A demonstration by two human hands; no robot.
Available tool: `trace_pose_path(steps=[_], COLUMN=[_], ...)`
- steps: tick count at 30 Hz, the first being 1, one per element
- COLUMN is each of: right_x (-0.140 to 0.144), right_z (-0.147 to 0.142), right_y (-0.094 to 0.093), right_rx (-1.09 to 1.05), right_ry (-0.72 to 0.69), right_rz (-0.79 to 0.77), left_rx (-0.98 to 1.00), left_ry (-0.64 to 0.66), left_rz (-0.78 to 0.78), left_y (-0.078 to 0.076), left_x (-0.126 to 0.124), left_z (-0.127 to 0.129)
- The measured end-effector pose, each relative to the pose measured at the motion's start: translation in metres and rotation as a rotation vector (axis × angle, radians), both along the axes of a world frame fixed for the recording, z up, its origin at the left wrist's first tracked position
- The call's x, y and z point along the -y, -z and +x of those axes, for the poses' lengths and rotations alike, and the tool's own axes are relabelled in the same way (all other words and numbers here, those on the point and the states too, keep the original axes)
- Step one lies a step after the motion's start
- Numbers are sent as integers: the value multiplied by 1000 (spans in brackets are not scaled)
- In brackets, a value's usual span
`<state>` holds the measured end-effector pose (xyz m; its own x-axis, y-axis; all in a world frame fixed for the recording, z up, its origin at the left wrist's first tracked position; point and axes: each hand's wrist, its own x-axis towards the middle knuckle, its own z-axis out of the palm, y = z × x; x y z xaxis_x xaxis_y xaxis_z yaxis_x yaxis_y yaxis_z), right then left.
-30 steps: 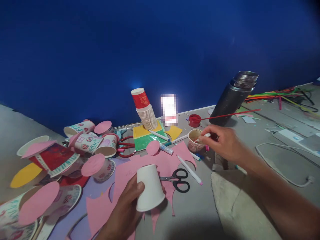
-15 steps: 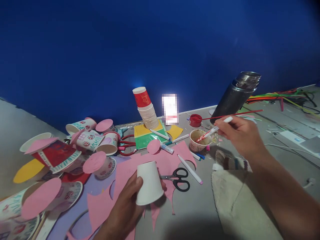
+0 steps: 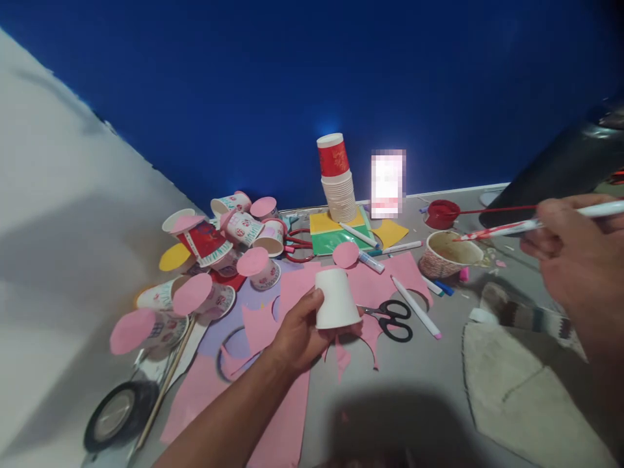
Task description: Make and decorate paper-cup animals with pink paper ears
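Observation:
My left hand (image 3: 301, 331) is wrapped round a plain white paper cup (image 3: 335, 300), held upside down with its wide rim at the bottom. In my right hand (image 3: 570, 260), at the right edge, is a white marker pen (image 3: 517, 226) with its front end smeared red, pinched between thumb and fingers. Its tip reaches the rim of a stained, patterned paper cup (image 3: 433, 263) with its mouth upward. Black-handled scissors (image 3: 397, 320) lie just right of the white cup, on cut pink paper (image 3: 385, 276).
A stack of paper cups (image 3: 340, 198) stands on a yellow and green packet (image 3: 316, 242). Decorated cups (image 3: 244, 229) with pink discs crowd the left. Also about are a roll of black tape (image 3: 104, 416), a small red pot (image 3: 441, 213), a dark flask (image 3: 546, 159) and a cloth (image 3: 517, 383).
The view has turned left, so things sit further right. My right hand has drawn away from the stained cup, and the pen tip has moved from inside it to its rim.

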<state>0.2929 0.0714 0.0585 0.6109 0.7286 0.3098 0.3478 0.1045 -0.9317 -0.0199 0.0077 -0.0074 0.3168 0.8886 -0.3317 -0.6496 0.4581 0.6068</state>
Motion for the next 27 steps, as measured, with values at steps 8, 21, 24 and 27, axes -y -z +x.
trace_pose_path(steps=[8, 21, 24, 27], right_x=[57, 81, 81, 80], right_z=[-43, -60, -59, -60], right_y=[16, 29, 31, 32], right_rx=[-51, 451, 466, 459], right_ry=[-620, -815, -821, -840], right_rz=[-17, 166, 149, 143], left_rx=[45, -23, -27, -32], left_ry=[42, -24, -24, -30], left_rz=[41, 52, 69, 75], left_y=[4, 14, 14, 14], left_x=[3, 6, 6, 6], left_z=[2, 8, 9, 10])
